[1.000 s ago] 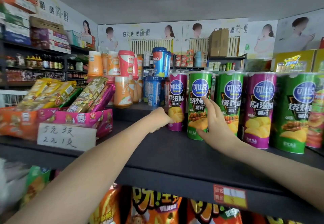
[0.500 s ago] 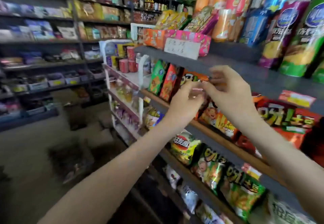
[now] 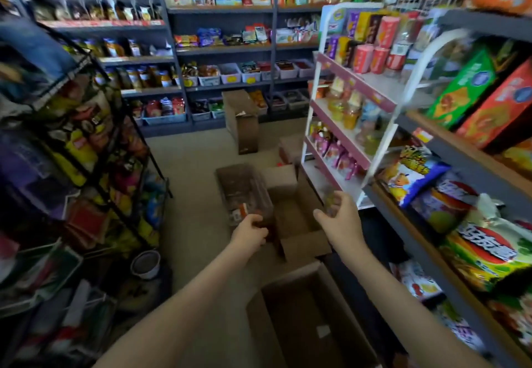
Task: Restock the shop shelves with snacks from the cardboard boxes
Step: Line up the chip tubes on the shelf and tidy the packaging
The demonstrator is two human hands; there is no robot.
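- The left hand [image 3: 250, 231] is curled into a loose fist, knuckles up, forearm stretched forward and down over the floor; nothing shows inside the curl, though whether the fingers pinch something small I cannot tell.
- The right hand [image 3: 339, 221] is half released, thumb and fingers bent apart in a loose claw with the palm turned inward; a blurred greenish smudge sits at the fingertips, and whether it is held or lies behind them I cannot tell.
- Both bare forearms run in from the bottom edge, roughly parallel, the hands apart from each other.
- Just beyond the left knuckles lies a long shallow cardboard tray [image 3: 230, 179], brown and matte, with a few small red-and-white packets [image 3: 241, 211] at its near end.
- Between the two hands and below them stands an open cardboard box [image 3: 290, 212], flaps spread, its inside dark.
- Nearer than the wrists, under the right forearm, a second open box [image 3: 305, 321] shows a bare brown bottom with a pale label.
- Right of the right fingers, grey shop shelves [image 3: 449, 163] carry glossy puffed snack bags [image 3: 414, 177] and flat green and orange cartons.
- Past the fingertips stands a white tube-frame rack [image 3: 313, 85] with pink-edged shelves.
- Far ahead, a tall upright cardboard box [image 3: 241, 120] stands on the beige floor.
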